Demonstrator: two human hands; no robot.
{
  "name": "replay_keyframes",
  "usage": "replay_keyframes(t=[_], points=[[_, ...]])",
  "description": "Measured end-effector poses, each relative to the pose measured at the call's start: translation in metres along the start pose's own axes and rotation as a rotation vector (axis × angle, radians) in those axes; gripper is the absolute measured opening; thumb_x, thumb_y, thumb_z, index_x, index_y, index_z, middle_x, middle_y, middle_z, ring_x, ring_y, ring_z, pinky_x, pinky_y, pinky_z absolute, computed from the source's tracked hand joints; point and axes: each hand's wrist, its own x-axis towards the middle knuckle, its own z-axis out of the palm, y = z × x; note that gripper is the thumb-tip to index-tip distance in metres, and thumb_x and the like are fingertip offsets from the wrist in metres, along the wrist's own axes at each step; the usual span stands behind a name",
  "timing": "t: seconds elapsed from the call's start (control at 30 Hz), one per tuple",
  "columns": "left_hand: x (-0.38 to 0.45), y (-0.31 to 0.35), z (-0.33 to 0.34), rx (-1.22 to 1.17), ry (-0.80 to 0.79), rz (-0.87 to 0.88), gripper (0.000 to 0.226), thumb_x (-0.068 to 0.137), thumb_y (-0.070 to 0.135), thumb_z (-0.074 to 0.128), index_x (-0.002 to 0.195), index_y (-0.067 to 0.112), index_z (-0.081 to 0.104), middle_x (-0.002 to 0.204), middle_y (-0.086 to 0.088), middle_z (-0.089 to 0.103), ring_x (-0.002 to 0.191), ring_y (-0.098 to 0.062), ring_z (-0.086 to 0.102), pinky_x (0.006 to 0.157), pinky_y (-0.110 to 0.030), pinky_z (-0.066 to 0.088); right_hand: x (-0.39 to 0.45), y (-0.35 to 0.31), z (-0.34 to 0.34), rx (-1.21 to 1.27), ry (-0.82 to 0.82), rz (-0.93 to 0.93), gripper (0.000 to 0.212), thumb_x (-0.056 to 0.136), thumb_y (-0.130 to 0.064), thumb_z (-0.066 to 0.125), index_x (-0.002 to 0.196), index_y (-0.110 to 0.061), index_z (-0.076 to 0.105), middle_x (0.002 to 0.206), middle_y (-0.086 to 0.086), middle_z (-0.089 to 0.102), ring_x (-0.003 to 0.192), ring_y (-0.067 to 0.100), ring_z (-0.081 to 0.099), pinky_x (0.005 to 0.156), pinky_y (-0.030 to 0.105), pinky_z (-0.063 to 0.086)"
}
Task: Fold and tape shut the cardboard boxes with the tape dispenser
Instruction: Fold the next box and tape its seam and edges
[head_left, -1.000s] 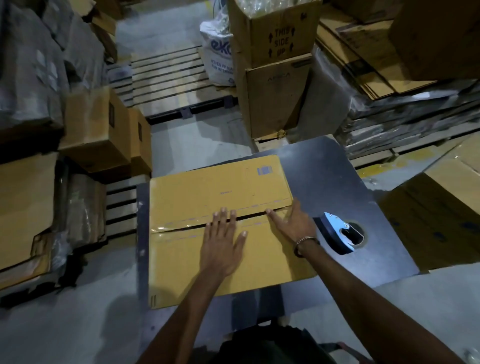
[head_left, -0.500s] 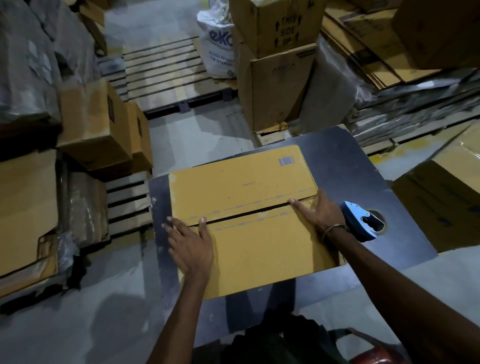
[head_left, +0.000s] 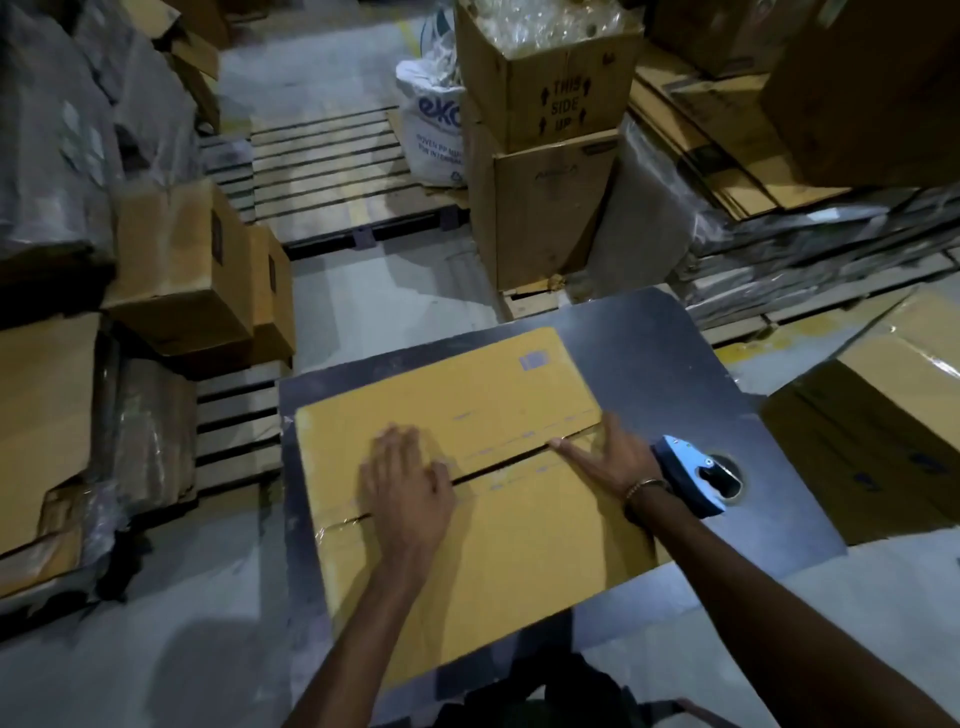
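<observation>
A yellow cardboard box (head_left: 467, 582) lies on the dark table (head_left: 675, 358), its two top flaps meeting at a dark seam. Clear tape shows over the seam's left part. My left hand (head_left: 405, 488) lies flat on the seam left of centre, fingers straight, pressing down. My right hand (head_left: 613, 457) rests flat at the seam's right end, its forefinger stretched along the gap. The blue tape dispenser (head_left: 691, 478) lies on the table just right of my right wrist, touched by neither hand.
Stacked cardboard boxes (head_left: 545, 156) stand beyond the table's far edge. More boxes (head_left: 176, 270) and wrapped bundles crowd the left. A wooden pallet (head_left: 332, 171) lies on the floor behind. A large box (head_left: 883, 426) sits low at the right. A round hole (head_left: 727, 473) pierces the table.
My left hand has slid right along the seam from the box's left edge to left of centre. My right hand has stayed at the seam's right end.
</observation>
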Motion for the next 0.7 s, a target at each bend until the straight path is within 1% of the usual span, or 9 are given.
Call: replay_keyframes(t=[0.13, 0.23, 0.3, 0.37, 0.43, 0.47, 0.53, 0.6, 0.7], points=[[-0.017, 0.087, 0.046, -0.116, -0.161, 0.363, 0.053, 0.099, 0.034, 0.056, 0.15, 0.021, 0.055, 0.165, 0.0, 0.043, 0.156, -0.021, 0.032, 0.126, -0.051, 0.025, -0.006, 0.012, 0.002, 0.041, -0.097, -0.066, 0.087, 0.075, -0.086, 0.064, 0.139, -0.029, 0.046, 0.129, 0.006, 0.068, 0.115, 0.034, 0.065, 0.084, 0.039, 0.052], [-0.02, 0.128, 0.076, -0.144, -0.231, 0.464, 0.056, 0.105, 0.036, 0.05, 0.158, 0.02, 0.046, 0.169, 0.003, 0.034, 0.16, -0.014, 0.022, 0.126, -0.05, 0.024, -0.003, 0.036, -0.005, 0.292, -0.232, -0.078, 0.072, 0.083, -0.085, 0.053, 0.134, -0.035, 0.06, 0.133, -0.01, 0.067, 0.125, 0.018, 0.063, 0.096, 0.031, 0.046], [-0.018, 0.144, 0.089, -0.091, -0.239, 0.503, 0.06, 0.108, 0.042, 0.047, 0.163, 0.018, 0.038, 0.171, 0.003, 0.029, 0.161, -0.013, 0.017, 0.127, -0.05, 0.021, -0.001, 0.066, -0.015, 0.397, -0.117, -0.003, 0.064, 0.09, -0.083, 0.043, 0.118, -0.032, 0.07, 0.116, -0.011, 0.074, 0.11, 0.01, 0.066, 0.092, 0.03, 0.046], [-0.017, 0.158, 0.098, -0.019, -0.249, 0.522, 0.066, 0.109, 0.049, 0.04, 0.166, 0.017, 0.029, 0.174, 0.001, 0.02, 0.162, -0.013, 0.009, 0.13, -0.048, 0.014, 0.001, 0.106, -0.027, 0.305, 0.176, 0.046, 0.057, 0.099, -0.071, 0.042, 0.089, -0.023, 0.069, 0.085, -0.005, 0.072, 0.085, 0.012, 0.067, 0.075, 0.03, 0.045], [-0.019, 0.165, 0.101, 0.054, -0.259, 0.507, 0.066, 0.111, 0.053, 0.033, 0.167, 0.019, 0.026, 0.176, 0.001, 0.013, 0.163, -0.013, 0.003, 0.131, -0.048, 0.011, 0.0, 0.145, -0.035, 0.107, 0.377, 0.094, 0.046, 0.098, -0.059, 0.054, 0.087, -0.017, 0.069, 0.085, 0.003, 0.071, 0.083, 0.023, 0.069, 0.066, 0.029, 0.043], [-0.02, 0.167, 0.102, 0.083, -0.258, 0.494, 0.065, 0.111, 0.054, 0.031, 0.167, 0.02, 0.027, 0.176, 0.001, 0.012, 0.163, -0.012, 0.002, 0.131, -0.048, 0.012, 0.003, 0.163, -0.035, -0.002, 0.397, 0.092, 0.038, 0.094, -0.052, 0.063, 0.09, -0.015, 0.07, 0.091, 0.005, 0.071, 0.085, 0.027, 0.069, 0.064, 0.03, 0.044], [-0.023, 0.167, 0.103, 0.105, -0.253, 0.47, 0.064, 0.111, 0.055, 0.03, 0.166, 0.023, 0.029, 0.176, 0.003, 0.011, 0.163, -0.011, 0.001, 0.131, -0.047, 0.012, 0.008, 0.187, -0.034, -0.19, 0.317, 0.054, 0.03, 0.085, -0.04, 0.077, 0.101, -0.014, 0.074, 0.107, 0.005, 0.072, 0.089, 0.032, 0.068, 0.067, 0.034, 0.053], [-0.023, 0.168, 0.103, 0.098, -0.256, 0.46, 0.063, 0.111, 0.056, 0.031, 0.166, 0.024, 0.03, 0.176, 0.005, 0.011, 0.162, -0.01, 0.0, 0.131, -0.045, 0.011, 0.014, 0.199, -0.031, -0.274, 0.18, 0.033, 0.043, 0.078, -0.039, 0.085, 0.111, -0.014, 0.074, 0.119, 0.005, 0.071, 0.097, 0.032, 0.069, 0.077, 0.039, 0.059], [-0.024, 0.169, 0.103, 0.099, -0.249, 0.455, 0.063, 0.111, 0.057, 0.031, 0.165, 0.025, 0.031, 0.176, 0.006, 0.011, 0.162, -0.008, 0.0, 0.132, -0.045, 0.01, 0.021, 0.206, -0.023, -0.365, 0.091, -0.013, 0.052, 0.077, -0.046, 0.086, 0.11, -0.009, 0.074, 0.112, 0.008, 0.073, 0.102, 0.029, 0.07, 0.087, 0.039, 0.059]])
